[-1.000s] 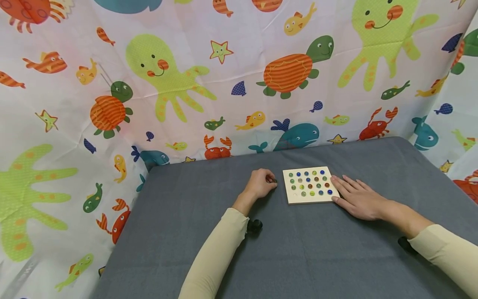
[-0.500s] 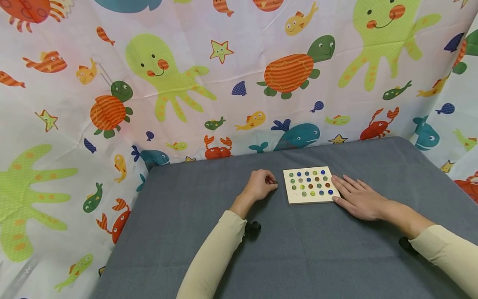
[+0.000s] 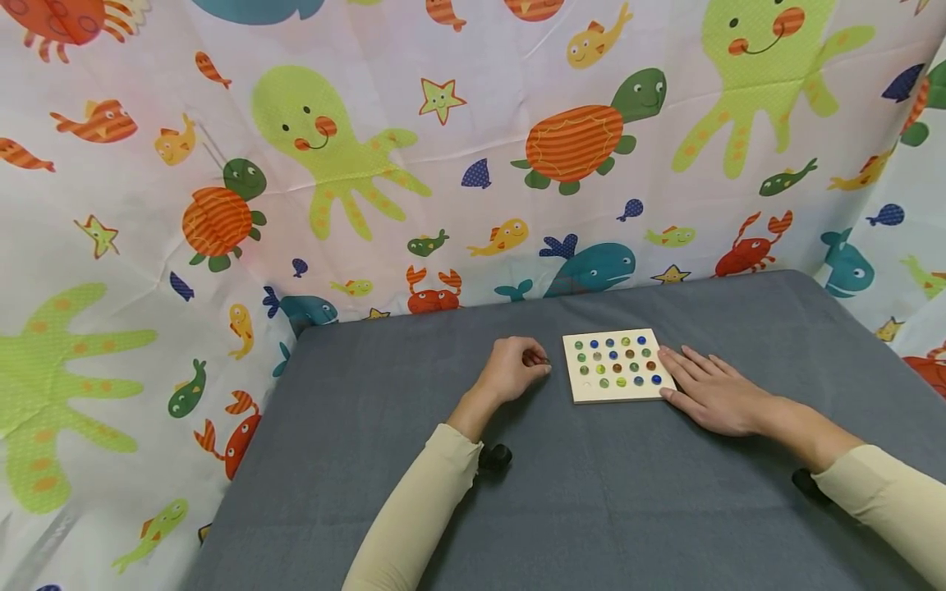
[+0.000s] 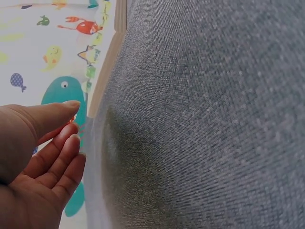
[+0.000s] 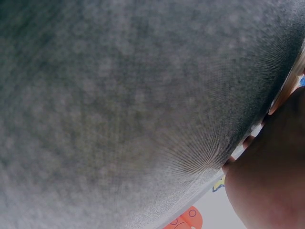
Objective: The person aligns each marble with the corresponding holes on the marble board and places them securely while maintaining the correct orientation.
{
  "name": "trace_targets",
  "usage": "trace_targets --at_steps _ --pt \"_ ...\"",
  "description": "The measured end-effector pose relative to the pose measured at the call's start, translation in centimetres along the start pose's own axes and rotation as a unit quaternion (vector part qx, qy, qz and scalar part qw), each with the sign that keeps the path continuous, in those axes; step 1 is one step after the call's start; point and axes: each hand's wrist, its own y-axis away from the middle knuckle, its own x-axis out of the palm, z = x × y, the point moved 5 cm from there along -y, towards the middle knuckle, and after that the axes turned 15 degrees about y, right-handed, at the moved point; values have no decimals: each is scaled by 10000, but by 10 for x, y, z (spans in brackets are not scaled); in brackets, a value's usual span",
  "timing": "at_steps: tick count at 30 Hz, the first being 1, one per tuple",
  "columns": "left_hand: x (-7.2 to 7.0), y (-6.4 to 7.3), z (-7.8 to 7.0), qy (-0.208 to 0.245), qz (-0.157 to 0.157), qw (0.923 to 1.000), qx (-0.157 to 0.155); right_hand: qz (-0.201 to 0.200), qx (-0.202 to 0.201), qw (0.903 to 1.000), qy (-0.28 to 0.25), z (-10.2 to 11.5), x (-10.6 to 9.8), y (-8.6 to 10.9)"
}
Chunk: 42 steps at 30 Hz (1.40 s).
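A pale wooden board (image 3: 621, 392) lies flat on the cloth, bearing rows of small coloured glass marbles (image 3: 613, 355). The hollow at its near-left corner holds no marble. Just left of the board, my left hand (image 3: 507, 369) pinches a small dark marble (image 3: 545, 361) between thumb and forefinger, mostly covered by the fingertips. In the left wrist view that hand (image 4: 50, 152) has thumb and forefinger close together, the other fingers bent, with the board's edge (image 4: 102, 78) beyond. My right hand (image 3: 713, 391) rests flat, fingers straight, its fingertips and thumb touching the board's right edge.
Grey cloth (image 3: 613, 492) covers the table. Behind and at the sides hangs a white curtain (image 3: 384, 90) printed with sea animals. A black wrist camera (image 3: 495, 457) sits under the left sleeve, another (image 3: 807, 483) under the right one.
My left wrist and forearm have shifted slightly left and lower, while the fingers stay beside the board. The head view has drifted a little. My right hand keeps its place at the board.
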Motion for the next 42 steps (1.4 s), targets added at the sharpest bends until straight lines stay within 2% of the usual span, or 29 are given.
trace_targets --at_steps 7,18,34,42 --pt "2 3 -1 44 5 10000 19 13 1 10000 -27 -1 2 0" --pt "5 8 -11 275 134 9995 100 -8 -20 10000 -43 -1 1 0" --pt "28 8 -18 395 478 9978 232 10 -2 10000 -27 -1 2 0" --pt "40 3 -20 247 473 9980 344 48 15 10000 -30 0 2 0"
